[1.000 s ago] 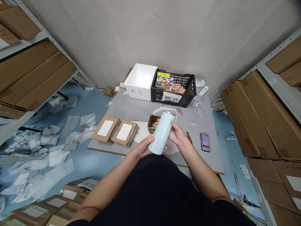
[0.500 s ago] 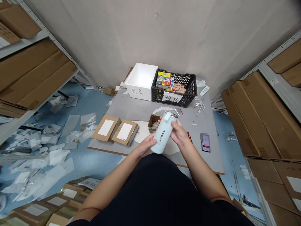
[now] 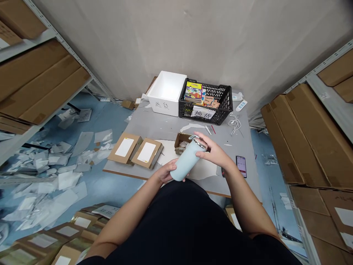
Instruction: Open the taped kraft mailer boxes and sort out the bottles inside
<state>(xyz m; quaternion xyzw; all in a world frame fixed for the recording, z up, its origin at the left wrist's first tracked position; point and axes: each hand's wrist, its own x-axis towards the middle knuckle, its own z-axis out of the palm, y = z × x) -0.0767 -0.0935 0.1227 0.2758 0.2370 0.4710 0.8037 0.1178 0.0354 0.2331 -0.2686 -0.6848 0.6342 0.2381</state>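
Head view: the left hand (image 3: 166,172), partly hidden, curls round the lower end of the pale blue bottle (image 3: 185,162); the right hand (image 3: 216,151) grips its top. Tilted above the table (image 3: 162,129), the bottle partly blocks an open carton (image 3: 180,142).

Grey, brown-edged table (image 3: 151,125). Clock read from its middle, 12 farthest off. White foam box (image 3: 165,108) at 11, handwriting on its front; black crate (image 3: 217,117) at 1, just beside it. White cable (image 3: 235,125) at 2; red stick (image 3: 213,129) same bearing, closer in. Phone (image 3: 241,166), lit, between 3 and 4. 2 labelled cartons (image 3: 147,152), side by side, at 9. Small open box (image 3: 179,150) near the hub.
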